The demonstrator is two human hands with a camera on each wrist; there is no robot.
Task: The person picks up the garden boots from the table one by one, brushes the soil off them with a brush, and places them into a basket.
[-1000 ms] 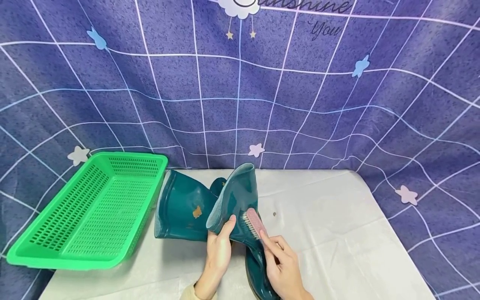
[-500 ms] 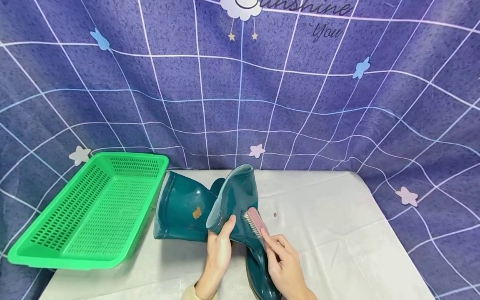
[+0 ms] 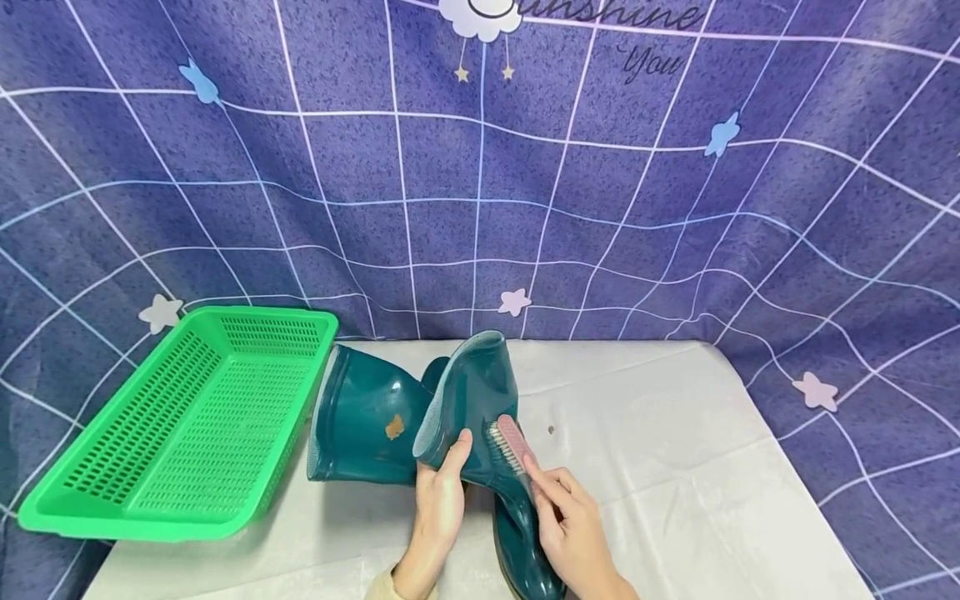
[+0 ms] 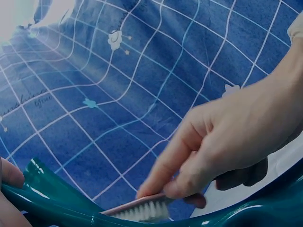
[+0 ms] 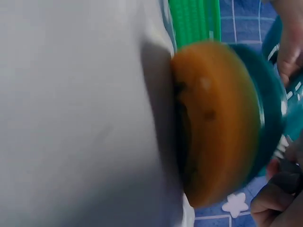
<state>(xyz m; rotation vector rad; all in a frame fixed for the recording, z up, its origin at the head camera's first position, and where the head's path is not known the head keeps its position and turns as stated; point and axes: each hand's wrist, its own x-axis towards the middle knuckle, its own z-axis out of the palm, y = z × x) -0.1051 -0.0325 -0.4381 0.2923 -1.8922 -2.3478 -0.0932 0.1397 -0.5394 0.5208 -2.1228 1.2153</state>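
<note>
A dark green rubber boot (image 3: 480, 392) leans across the table with its shaft tilted up and its toe toward the near edge. My left hand (image 3: 441, 496) grips the shaft near the opening, thumb on the outside. My right hand (image 3: 570, 525) holds a pink scrubbing brush (image 3: 514, 442), its white bristles against the shaft. In the left wrist view the brush (image 4: 142, 210) lies along the green rubber, pinched between finger and thumb. The right wrist view shows the boot's orange-brown sole (image 5: 215, 118). A second green boot (image 3: 363, 417) lies behind, with a brown smear on its shaft.
A green plastic basket (image 3: 225, 529) with slotted walls stands at the left of the white-covered table (image 3: 675, 467). One small brown crumb (image 3: 551, 430) lies right of the boots. A blue-purple grid-patterned cloth (image 3: 600, 183) hangs behind the table.
The brush and right hand have shifted very slightly to the right along the boot shaft. My left hand keeps its hold, and both boots stay nearly in place.
</note>
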